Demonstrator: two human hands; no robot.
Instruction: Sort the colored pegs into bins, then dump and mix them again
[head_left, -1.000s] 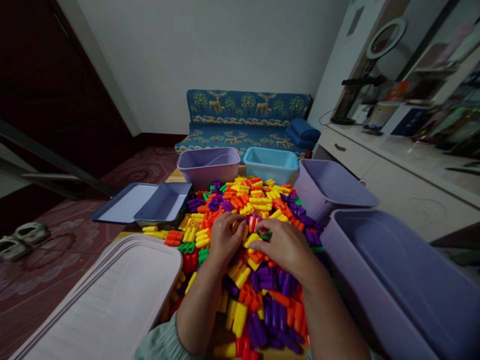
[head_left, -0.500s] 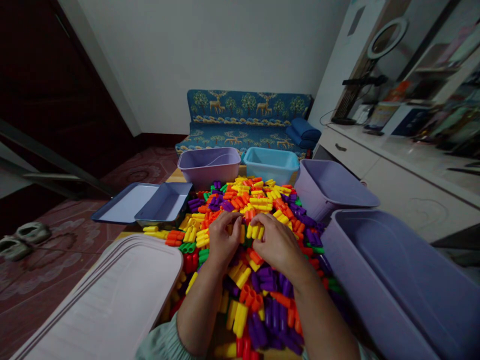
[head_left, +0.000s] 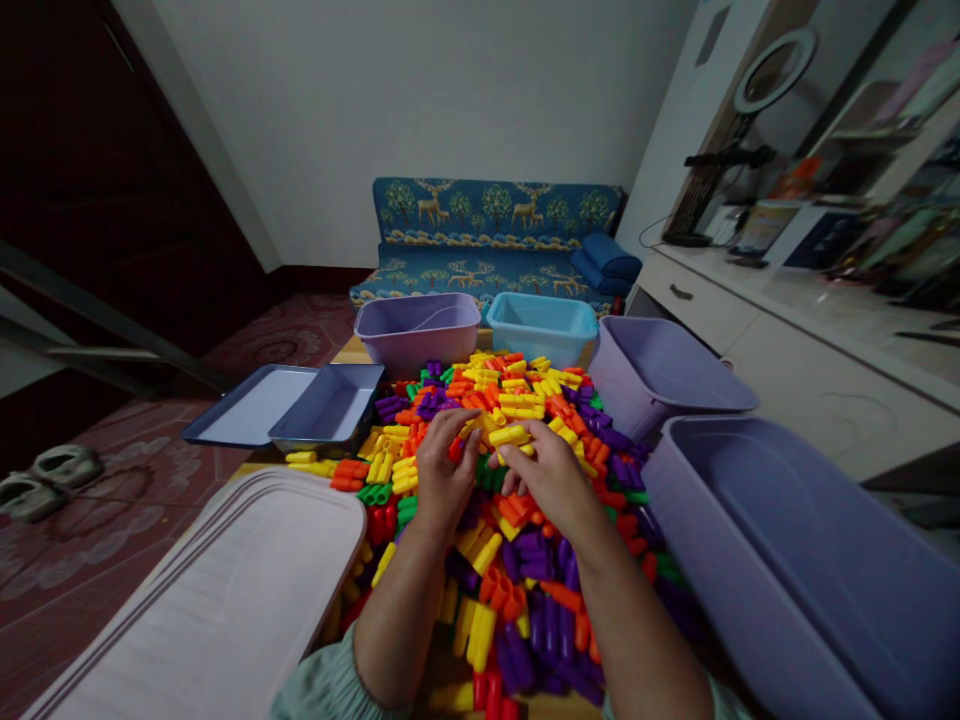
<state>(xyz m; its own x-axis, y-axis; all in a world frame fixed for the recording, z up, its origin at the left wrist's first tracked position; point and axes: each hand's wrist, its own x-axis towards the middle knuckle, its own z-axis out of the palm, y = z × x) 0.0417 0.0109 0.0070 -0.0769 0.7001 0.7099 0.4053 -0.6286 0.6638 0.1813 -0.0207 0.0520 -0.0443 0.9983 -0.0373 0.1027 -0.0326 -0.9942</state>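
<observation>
My right hand point(head_left: 551, 470) pinches a yellow bullet-shaped building block point(head_left: 510, 436) between thumb and fingers, above the middle of a heap of similar plastic pieces. Close to its left, my left hand point(head_left: 444, 470) hovers with thumb and index finger apart and curved. Yellow shows between those fingertips, seemingly pieces of the heap behind. Purple blocks point(head_left: 551, 625), orange blocks point(head_left: 502, 592) and green blocks point(head_left: 375, 495) lie mixed in the heap under and around both hands. My palms and forearms hide part of it.
Purple bins stand at the back point(head_left: 416, 340) and on the right point(head_left: 675, 375), point(head_left: 787, 560). Between them at the back is a light-blue bin point(head_left: 544, 325). A hinged tin point(head_left: 326, 410) lies open at left, with stacked pale lids point(head_left: 262, 590) nearer. Beyond is a patterned sofa point(head_left: 487, 230).
My hands have moved slightly apart. The yellow block in my right hand has risen a little and turned from upright to nearly level. My left fingers have opened somewhat.
</observation>
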